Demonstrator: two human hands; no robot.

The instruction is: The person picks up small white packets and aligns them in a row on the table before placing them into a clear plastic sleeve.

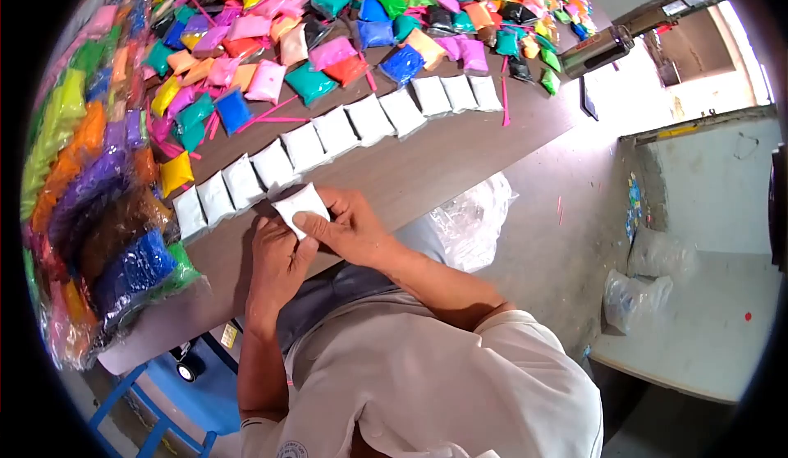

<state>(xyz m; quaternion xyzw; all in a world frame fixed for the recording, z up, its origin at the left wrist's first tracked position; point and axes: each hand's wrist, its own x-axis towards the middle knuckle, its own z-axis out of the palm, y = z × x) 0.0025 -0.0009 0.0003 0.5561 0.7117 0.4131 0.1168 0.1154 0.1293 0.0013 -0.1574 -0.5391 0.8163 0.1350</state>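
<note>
A small white packet point(297, 203) is held up just in front of the table's near edge. My right hand point(353, 226) grips it from the right, thumb across its face and fingers behind. My left hand point(277, 259) is closed at the packet's lower left corner, its thumb close to the right thumb; its fingertips are partly hidden. Beyond my hands, several similar white packets point(314, 135) lie side by side in a slanting row on the brown table point(427, 150).
A heap of colourful packets point(373, 33) covers the table's far side, with pink strips point(279, 120) among them. Larger bags of coloured packets point(135, 269) line the left edge. Clear plastic point(480, 216) lies by my lap. A blue chair point(201, 388) stands below left.
</note>
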